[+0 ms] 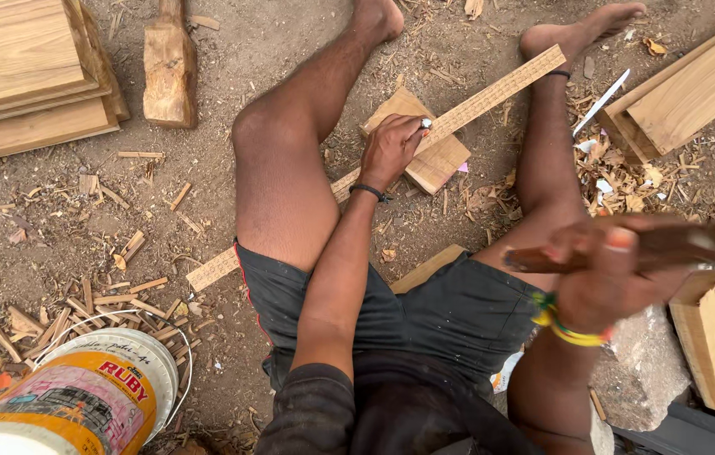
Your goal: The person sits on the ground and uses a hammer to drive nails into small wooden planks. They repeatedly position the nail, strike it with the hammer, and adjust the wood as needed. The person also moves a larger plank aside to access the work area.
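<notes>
Raised close to the camera, the right hand (606, 274) is closed around a dark wooden handle (694, 244) (blurred, so its head cannot be made out). Further down, a small metal tool (426, 124) is gripped in the left hand (391, 150) and pressed onto the carved wooden strip (475, 103). That long strip is laid slantwise across a wooden block (433, 160) on the dirt floor (80, 185), between the bare legs. Wood chips (88, 303) are scattered beside a plastic bucket (80, 396).
</notes>
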